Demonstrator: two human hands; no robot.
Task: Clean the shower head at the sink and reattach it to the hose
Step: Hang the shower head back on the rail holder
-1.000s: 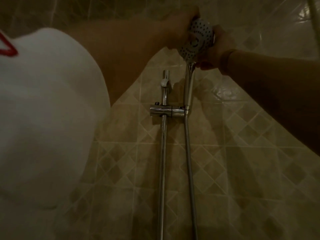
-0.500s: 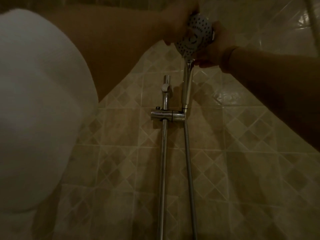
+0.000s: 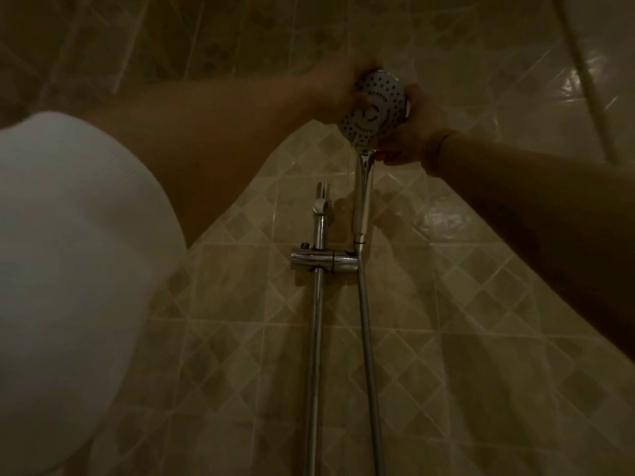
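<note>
The shower head (image 3: 374,108) is a round chrome disc with many small dark holes on its face and a round mark in the middle; the face is turned toward the camera and tilted a little. It is high on the tiled wall (image 3: 481,304), above the bracket (image 3: 324,262), and its shiny handle (image 3: 363,194) goes straight down to a dark ring where the metal hose (image 3: 367,355) joins it. The hose hangs down just beside the vertical rail (image 3: 316,338), on the rail's right, and the handle's lower end is close above the right end of the bracket, not clearly seated in it. To the right of the hose the wall is bare and open; on the left a white sleeve (image 3: 68,252) fills the lower corner of the view. The left hand (image 3: 335,87) reaches up from the left and is closed on the left rim of the head, though it is blurred. The right hand (image 3: 412,128) comes from the right with the arm stretched out and is wrapped around the right rim and the neck of the head.
</note>
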